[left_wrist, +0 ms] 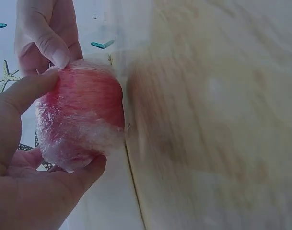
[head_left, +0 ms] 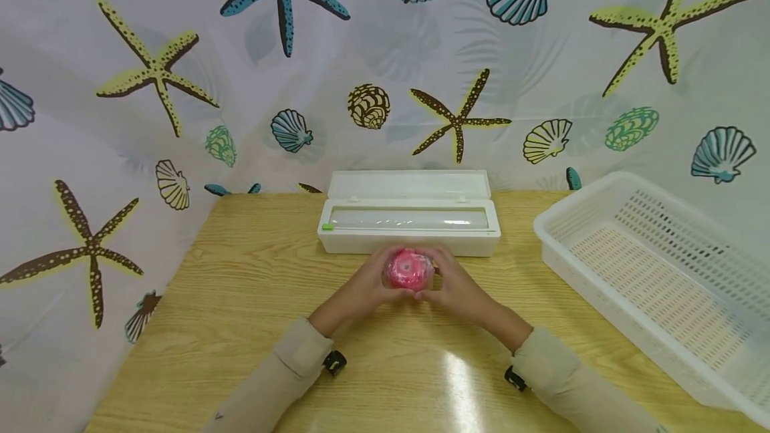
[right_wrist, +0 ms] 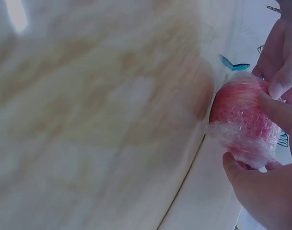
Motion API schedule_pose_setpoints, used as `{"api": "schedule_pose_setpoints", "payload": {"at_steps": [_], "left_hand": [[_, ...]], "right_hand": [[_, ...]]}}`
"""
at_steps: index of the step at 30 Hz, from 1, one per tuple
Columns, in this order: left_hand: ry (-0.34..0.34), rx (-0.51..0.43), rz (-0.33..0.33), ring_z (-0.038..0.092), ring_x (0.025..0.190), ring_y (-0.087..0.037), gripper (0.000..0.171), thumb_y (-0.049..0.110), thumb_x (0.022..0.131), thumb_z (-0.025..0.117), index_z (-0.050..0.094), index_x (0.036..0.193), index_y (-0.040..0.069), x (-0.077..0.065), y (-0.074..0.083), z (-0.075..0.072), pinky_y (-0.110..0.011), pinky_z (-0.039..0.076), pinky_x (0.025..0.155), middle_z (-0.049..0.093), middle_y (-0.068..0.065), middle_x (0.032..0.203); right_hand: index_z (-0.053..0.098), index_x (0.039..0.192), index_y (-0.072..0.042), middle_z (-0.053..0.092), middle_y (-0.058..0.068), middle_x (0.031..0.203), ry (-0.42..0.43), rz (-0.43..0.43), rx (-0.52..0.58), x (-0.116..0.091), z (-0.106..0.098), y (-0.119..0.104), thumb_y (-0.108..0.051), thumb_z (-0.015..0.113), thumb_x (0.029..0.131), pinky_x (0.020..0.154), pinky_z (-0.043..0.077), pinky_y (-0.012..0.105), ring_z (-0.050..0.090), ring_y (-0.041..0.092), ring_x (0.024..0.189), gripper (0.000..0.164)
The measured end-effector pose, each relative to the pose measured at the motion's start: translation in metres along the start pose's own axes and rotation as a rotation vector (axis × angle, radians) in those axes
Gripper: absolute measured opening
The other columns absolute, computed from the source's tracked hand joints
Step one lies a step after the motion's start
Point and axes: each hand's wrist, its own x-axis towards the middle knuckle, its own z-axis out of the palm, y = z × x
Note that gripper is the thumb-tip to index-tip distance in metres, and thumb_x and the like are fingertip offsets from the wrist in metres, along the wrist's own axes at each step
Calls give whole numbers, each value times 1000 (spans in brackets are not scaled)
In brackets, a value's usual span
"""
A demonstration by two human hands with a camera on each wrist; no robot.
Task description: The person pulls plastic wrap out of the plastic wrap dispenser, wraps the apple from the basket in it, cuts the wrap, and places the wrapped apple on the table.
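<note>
Both hands hold a red apple (head_left: 409, 270) wrapped in clear plastic film, over the table in front of the white dispenser box. My left hand (head_left: 368, 286) grips its left side, thumb and fingers curved round it. From the opposite side my right hand (head_left: 455, 286) grips it the same way, and the thumbs meet at the near side. In the left wrist view the film on the apple (left_wrist: 81, 115) looks crinkled and bunched along the lower part. Red streaked skin shows through the film around the apple (right_wrist: 244, 112) in the right wrist view.
A white film dispenser (head_left: 409, 242) stands at the back of the wooden table (head_left: 252, 299), lid raised, a roll of clear film (head_left: 409, 219) inside. To the right is a white plastic basket (head_left: 625, 313). Behind hangs a curtain (head_left: 337, 39) printed with shells and starfish.
</note>
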Motion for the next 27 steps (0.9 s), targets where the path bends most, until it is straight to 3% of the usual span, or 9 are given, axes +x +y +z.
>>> {"api": "schedule_pose_setpoints", "payload": {"at_steps": [10,13,20,24,27], "left_hand": [[18,25,-5,37,128,-18,76,28,78,76,35,140,11,-2,-1,2,-43,35,108,38,-5,139],[8,97,-1,34,129,-20,78,36,80,73,31,143,14,-4,-2,0,-46,38,105,35,-5,143],[65,436,34,26,133,-20,82,56,80,62,26,147,25,-12,2,-10,-46,44,100,31,0,148],[159,706,109,32,132,-24,76,58,86,54,33,144,14,-18,14,-21,-46,40,104,39,-7,144],[239,869,124,29,134,-29,81,64,84,52,37,142,9,-23,26,-30,-52,34,107,40,-9,145]], "right_hand": [[41,138,-12,40,11,134,3,0,-54,0,2,-7,-16,79,74,99,44,47,43,25,121,74],[40,139,-10,40,14,135,8,-22,-116,0,2,-9,-18,79,74,99,43,51,43,27,121,76],[38,142,-11,42,14,136,35,-87,-359,-3,-7,-22,-19,77,76,100,42,52,39,29,124,78],[48,135,-11,52,12,129,107,-140,-554,-9,-23,-32,-29,72,80,94,47,50,48,29,117,63],[50,133,-9,54,13,130,167,-157,-693,-14,-34,-38,-44,68,81,94,44,55,48,32,119,65]]}}
